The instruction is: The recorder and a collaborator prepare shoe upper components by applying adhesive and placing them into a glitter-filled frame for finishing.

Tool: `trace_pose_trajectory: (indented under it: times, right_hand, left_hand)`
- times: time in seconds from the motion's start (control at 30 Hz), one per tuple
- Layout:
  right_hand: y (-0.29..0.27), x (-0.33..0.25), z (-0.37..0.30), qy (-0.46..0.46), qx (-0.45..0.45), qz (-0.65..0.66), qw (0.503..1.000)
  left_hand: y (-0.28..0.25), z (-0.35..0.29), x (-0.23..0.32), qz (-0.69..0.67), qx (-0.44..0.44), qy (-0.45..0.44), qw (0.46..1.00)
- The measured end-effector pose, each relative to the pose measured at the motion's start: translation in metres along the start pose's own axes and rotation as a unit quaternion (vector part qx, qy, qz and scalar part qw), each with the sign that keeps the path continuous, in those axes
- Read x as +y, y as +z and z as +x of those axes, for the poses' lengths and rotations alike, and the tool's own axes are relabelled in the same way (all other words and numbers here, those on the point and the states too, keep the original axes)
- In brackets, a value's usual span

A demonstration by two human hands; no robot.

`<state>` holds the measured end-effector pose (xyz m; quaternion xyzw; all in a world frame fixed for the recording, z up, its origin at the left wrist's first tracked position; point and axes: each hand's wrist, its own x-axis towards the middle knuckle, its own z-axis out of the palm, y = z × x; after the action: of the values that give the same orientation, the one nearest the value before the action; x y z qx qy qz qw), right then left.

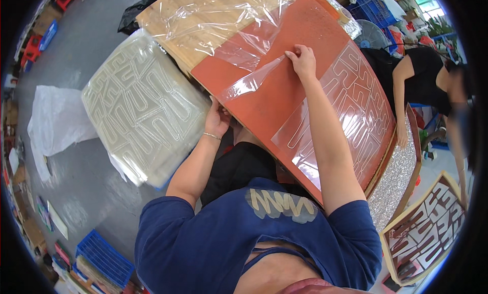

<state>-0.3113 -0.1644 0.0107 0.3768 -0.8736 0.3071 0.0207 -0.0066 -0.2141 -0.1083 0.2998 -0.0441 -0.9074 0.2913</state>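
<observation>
An orange-red board (254, 111) lies in front of me, with a clear plastic sheet (351, 116) bearing embossed looping shapes on its right part. My right hand (303, 63) is above the board, closed at the fingertips on the end of a strip of clear plastic film (249, 84). This strip stretches left toward the board's edge. My left hand (217, 120) is at that left edge with curled fingers; what they grip is partly hidden. Beside it is a stack of clear embossed sheets (147, 106) with similar looping shapes.
Wrinkled clear film (223, 19) covers a wooden panel (178, 35) at the far side. A person in black (424, 73) is at the right, near a silvery glittery surface (396, 177). A framed cutting die (424, 233) stands lower right. Blue crate (104, 258) and white plastic (58, 121) lie left.
</observation>
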Motion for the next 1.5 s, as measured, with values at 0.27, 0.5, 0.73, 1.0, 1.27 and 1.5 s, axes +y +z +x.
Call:
trace_pose_trajectory:
  times: [0.27,0.5,0.73,1.0,1.27,1.5]
  right_hand:
    - [-0.010,0.014,-0.054,0.125,0.101,0.366,0.917]
    - [-0.166,0.072,-0.294,0.185,0.281,0.148,0.930]
    - [-0.355,0.191,-0.485,0.386,0.678,0.093,0.619]
    - [-0.514,0.267,-0.563,0.384,0.687,-0.110,0.606]
    - [-0.615,0.283,-0.504,0.396,0.531,-0.273,0.698]
    - [-0.540,0.138,-0.378,-0.087,0.494,-0.455,0.736]
  left_hand:
    - [-0.008,-0.037,-0.047,0.239,0.060,-0.097,0.964]
    - [-0.013,-0.087,-0.082,0.705,-0.172,-0.069,0.684]
    - [0.018,-0.109,-0.094,0.755,-0.317,-0.109,0.564]
    - [0.002,-0.101,-0.117,0.797,-0.347,-0.036,0.492]
    - [0.041,-0.167,-0.142,0.759,-0.286,-0.127,0.571]
    - [0.163,-0.190,-0.187,0.704,-0.493,-0.136,0.492]
